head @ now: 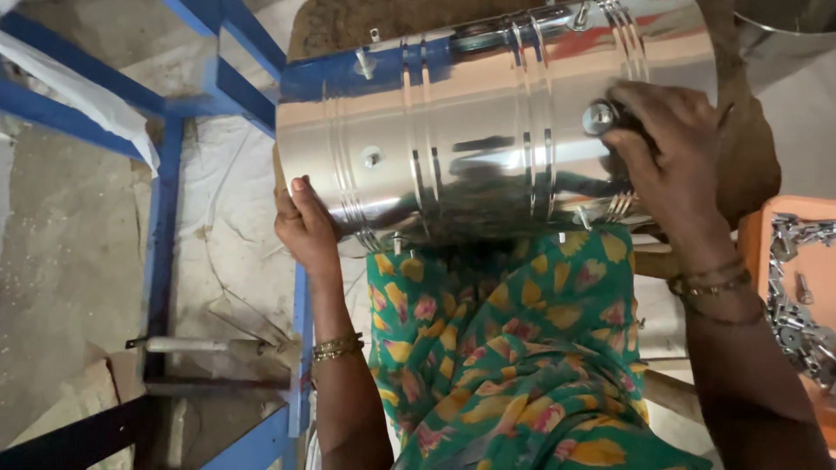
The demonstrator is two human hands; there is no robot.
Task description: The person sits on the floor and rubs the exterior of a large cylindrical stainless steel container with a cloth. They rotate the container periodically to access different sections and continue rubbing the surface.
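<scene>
Now left hand [306,224] flat against steel drum [470,130]; right hand [670,148] gripping bolt [599,117].

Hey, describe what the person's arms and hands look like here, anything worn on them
Both forearms are bare, with no sleeves and no gloves. The left hand has thin gold-coloured bangles stacked at the wrist. The right hand has a beaded, chain-like bracelet around its wrist. Any rings are too small to tell.
</scene>
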